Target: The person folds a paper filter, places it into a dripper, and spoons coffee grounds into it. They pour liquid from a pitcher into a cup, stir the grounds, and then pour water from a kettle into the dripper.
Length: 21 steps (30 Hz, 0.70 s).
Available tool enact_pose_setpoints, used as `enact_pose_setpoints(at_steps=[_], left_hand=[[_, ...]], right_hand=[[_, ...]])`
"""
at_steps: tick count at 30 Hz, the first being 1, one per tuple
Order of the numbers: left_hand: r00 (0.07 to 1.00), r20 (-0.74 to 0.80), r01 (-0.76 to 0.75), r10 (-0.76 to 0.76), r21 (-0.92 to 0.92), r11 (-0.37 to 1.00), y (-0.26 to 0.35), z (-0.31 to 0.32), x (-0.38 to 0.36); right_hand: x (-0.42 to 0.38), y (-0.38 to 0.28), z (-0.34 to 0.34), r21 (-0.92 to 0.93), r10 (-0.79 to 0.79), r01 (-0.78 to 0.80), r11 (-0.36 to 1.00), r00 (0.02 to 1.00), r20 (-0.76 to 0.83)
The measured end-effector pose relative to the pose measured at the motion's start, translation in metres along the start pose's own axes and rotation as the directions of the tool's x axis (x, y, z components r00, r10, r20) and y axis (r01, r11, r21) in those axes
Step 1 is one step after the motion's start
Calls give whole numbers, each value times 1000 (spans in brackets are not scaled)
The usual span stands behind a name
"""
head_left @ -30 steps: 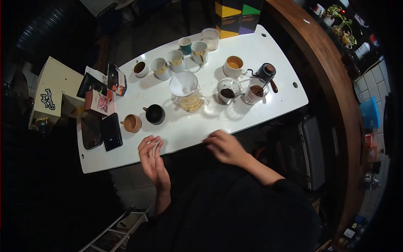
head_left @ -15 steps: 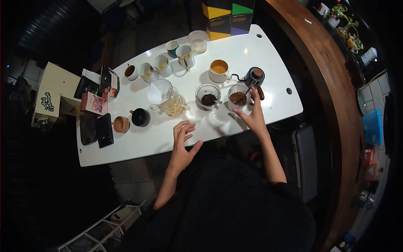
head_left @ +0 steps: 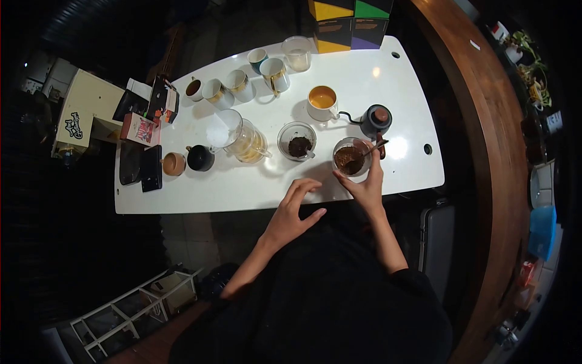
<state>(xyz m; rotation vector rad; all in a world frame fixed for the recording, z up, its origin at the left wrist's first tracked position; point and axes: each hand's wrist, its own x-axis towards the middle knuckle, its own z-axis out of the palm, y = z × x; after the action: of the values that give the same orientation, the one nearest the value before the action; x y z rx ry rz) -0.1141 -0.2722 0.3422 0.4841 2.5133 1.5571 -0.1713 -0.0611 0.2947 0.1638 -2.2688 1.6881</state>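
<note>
My right hand (head_left: pixel 367 189) is wrapped round a clear glass (head_left: pixel 339 153) holding brown coffee grounds (head_left: pixel 348 161). A metal spoon (head_left: pixel 377 147) leans inside it, its handle rising past my fingers. Close to the table's front edge, my left hand (head_left: pixel 293 213) hangs open with its fingers apart, touching nothing. Just left of the held glass stands a second glass vessel (head_left: pixel 285 133), with darker grounds (head_left: pixel 299 147) and what looks like a spoon in it. Behind the held glass is a dark gooseneck kettle (head_left: pixel 367 126). A white mug (head_left: pixel 323 113) contains an amber drink.
On the white table (head_left: pixel 267 191) stand a glass carafe (head_left: pixel 248 145) with a paper filter (head_left: pixel 223 130), a black mug (head_left: pixel 200 158), a tan cup (head_left: pixel 174 164) and several mugs behind. Boxes (head_left: pixel 333 36) are stacked at the far edge. A wooden counter (head_left: pixel 485 182) runs along the right.
My right hand has closed round the glass of grounds, which now sits nearer the front edge. My left hand has moved right, towards it. The camera view has shifted slightly.
</note>
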Motion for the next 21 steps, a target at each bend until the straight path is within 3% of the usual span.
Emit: enact_pose_setpoints(at_steps=[1,3,4,6,8,10,11,12,13,14,17,18,19,20,21], left_hand=[[1000,0,12,-12,-3,1000,5,0,2],[963,-115,-211,245,250,945,15,-1,11],[964,-115,-204,238,248,947,17,-1,16],[932,-102,-331,348,151,931,19,-2,26],[914,-82,-389,397,98,916,6,0,27],[955,-133,-294,264,-329,897,-11,4,16],[949,-173,-312,262,-410,857,-16,3,12],[946,-197,-317,256,-404,858,-14,-1,10],[928,-220,-361,302,-319,876,-12,-7,8],[909,-235,-396,345,-229,889,-11,-13,6],[931,-280,-314,235,-285,906,-17,-23,-8],[939,-287,-281,190,-322,904,-20,-27,-12],[912,-293,-319,289,-62,946,-23,-34,-14],[908,-301,-324,293,-60,944,-22,-42,-15],[868,-344,-353,359,82,932,-14,-53,-15]], right_hand=[[-1,-11,-6,-9,0,1,1000,1000,9],[-2,-45,-19,14,-6,6,1000,998,58],[-4,-60,-22,40,-21,17,999,995,100],[-10,-77,-22,133,-13,-6,991,990,143],[-13,-92,-17,241,-215,162,957,953,215],[-16,-99,-9,307,-222,141,941,944,246],[-10,-106,-11,232,-281,215,949,909,307],[-4,-111,-11,163,-339,298,941,864,374],[-2,-108,-14,175,-293,239,955,846,445],[4,-104,-11,176,-347,301,937,848,402],[18,-119,-2,272,-303,203,941,864,401],[22,-127,3,189,-365,316,930,855,368],[22,-133,6,182,-376,330,926,841,389],[22,-139,9,173,-389,348,921,826,409],[26,-148,18,184,-474,437,880,790,390]])
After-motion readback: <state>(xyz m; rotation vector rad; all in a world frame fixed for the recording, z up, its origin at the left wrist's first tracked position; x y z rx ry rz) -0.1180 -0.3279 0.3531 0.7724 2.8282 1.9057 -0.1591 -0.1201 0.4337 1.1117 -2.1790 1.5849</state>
